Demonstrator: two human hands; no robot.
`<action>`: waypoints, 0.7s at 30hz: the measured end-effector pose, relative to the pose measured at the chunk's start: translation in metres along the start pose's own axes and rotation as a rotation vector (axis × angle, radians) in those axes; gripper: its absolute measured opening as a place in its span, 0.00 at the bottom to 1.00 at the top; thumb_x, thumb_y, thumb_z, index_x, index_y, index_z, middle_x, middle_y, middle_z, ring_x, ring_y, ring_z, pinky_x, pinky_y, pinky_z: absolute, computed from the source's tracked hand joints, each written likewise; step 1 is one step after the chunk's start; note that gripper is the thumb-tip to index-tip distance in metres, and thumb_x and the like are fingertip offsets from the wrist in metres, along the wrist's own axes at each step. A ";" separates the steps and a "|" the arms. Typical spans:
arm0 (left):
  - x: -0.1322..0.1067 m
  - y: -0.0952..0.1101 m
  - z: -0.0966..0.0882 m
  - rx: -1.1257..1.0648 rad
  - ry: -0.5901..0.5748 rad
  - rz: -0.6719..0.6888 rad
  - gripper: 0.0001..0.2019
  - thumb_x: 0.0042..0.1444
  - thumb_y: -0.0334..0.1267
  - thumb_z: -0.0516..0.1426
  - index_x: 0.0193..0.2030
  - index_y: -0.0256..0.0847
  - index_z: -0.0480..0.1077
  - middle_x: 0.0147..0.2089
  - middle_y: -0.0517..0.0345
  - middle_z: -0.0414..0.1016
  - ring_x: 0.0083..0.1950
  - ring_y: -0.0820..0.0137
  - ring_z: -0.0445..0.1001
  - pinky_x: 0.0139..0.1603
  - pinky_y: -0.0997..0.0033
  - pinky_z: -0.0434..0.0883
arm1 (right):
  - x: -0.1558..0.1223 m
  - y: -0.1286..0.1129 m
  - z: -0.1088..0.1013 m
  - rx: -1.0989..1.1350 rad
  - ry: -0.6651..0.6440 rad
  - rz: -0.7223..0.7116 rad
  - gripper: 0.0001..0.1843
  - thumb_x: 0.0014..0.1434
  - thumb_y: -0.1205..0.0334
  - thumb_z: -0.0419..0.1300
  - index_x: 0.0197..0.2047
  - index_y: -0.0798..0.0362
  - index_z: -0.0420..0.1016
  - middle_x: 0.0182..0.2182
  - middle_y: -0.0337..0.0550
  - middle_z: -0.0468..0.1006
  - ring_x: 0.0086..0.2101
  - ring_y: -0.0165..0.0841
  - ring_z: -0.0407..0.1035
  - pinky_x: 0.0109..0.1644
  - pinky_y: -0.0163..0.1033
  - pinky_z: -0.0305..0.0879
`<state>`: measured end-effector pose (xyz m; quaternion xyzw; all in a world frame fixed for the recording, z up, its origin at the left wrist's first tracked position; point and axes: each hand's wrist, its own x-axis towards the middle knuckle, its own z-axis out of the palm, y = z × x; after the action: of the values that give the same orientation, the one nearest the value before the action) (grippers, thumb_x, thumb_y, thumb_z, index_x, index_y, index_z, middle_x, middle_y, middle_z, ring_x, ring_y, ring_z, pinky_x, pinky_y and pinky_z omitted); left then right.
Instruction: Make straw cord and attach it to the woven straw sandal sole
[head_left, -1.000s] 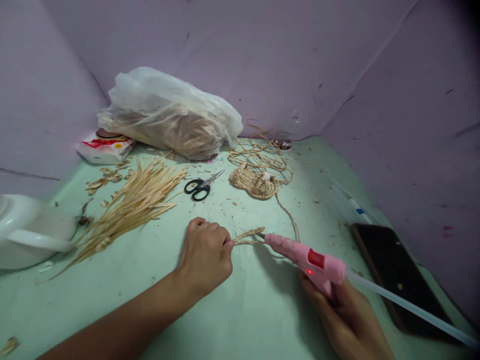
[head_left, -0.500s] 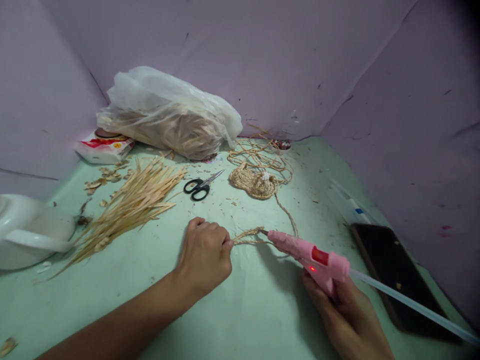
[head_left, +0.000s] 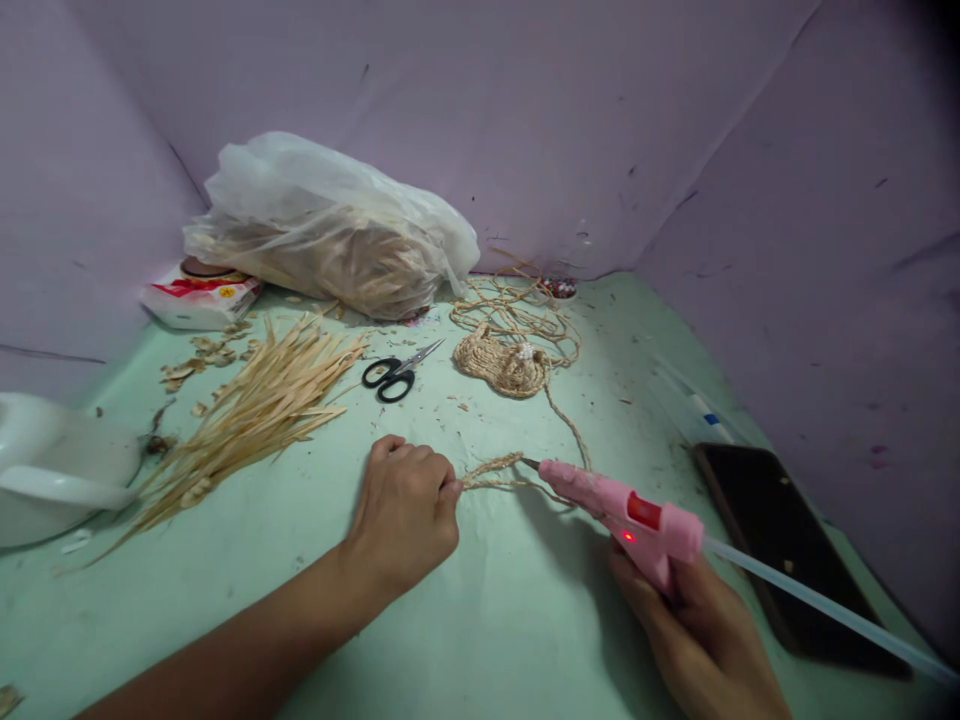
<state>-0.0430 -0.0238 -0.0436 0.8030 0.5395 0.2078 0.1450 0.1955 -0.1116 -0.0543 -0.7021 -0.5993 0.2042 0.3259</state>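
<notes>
My left hand (head_left: 411, 510) is closed on a braided straw cord (head_left: 495, 465), pinching it between thumb and fingers. A short doubled stretch of the cord sticks out to the right of that hand. In my right hand (head_left: 694, 630) is a pink hot glue gun (head_left: 619, 505), its red light on and a long clear glue stick (head_left: 817, 600) coming out of its back. The gun's dark nozzle is at the tip of the doubled cord; whether it touches cannot be made out. From there the cord runs back to a coiled, sole-shaped braided piece (head_left: 501, 362) with a white bead cluster.
Scissors (head_left: 397, 375) with black handles lie beyond my left hand. Dry straw strips (head_left: 262, 410), a white jug-like container (head_left: 60, 470) and a red-and-white box (head_left: 201, 300) are at left. A plastic bag (head_left: 330, 230) stands behind. A phone (head_left: 795, 550) lies at right.
The view has shifted slightly, so most things sit a little further left. The glue gun's nozzle has drawn back slightly to the right along the cord's tip. Both hands keep their holds.
</notes>
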 end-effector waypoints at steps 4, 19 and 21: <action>0.000 0.000 0.000 0.002 0.002 -0.001 0.06 0.51 0.31 0.51 0.26 0.40 0.67 0.27 0.58 0.72 0.31 0.69 0.68 0.50 0.53 0.59 | -0.001 -0.003 0.001 -0.002 0.005 0.041 0.14 0.54 0.51 0.56 0.37 0.52 0.71 0.24 0.38 0.72 0.23 0.32 0.64 0.25 0.34 0.61; 0.001 0.000 0.001 -0.013 0.017 0.010 0.07 0.52 0.31 0.51 0.25 0.39 0.67 0.26 0.58 0.71 0.31 0.69 0.67 0.50 0.53 0.58 | 0.015 -0.015 -0.011 0.066 0.038 0.076 0.13 0.52 0.51 0.58 0.34 0.51 0.72 0.27 0.40 0.75 0.28 0.34 0.67 0.31 0.35 0.64; 0.000 0.000 0.001 -0.016 0.019 0.010 0.07 0.52 0.31 0.51 0.26 0.39 0.68 0.26 0.58 0.71 0.31 0.69 0.67 0.50 0.53 0.58 | 0.028 -0.017 -0.018 0.129 0.047 0.107 0.14 0.49 0.50 0.59 0.33 0.51 0.73 0.27 0.41 0.75 0.27 0.33 0.67 0.29 0.35 0.64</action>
<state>-0.0427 -0.0235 -0.0444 0.8024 0.5351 0.2204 0.1453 0.2010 -0.0872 -0.0265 -0.7153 -0.5388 0.2429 0.3730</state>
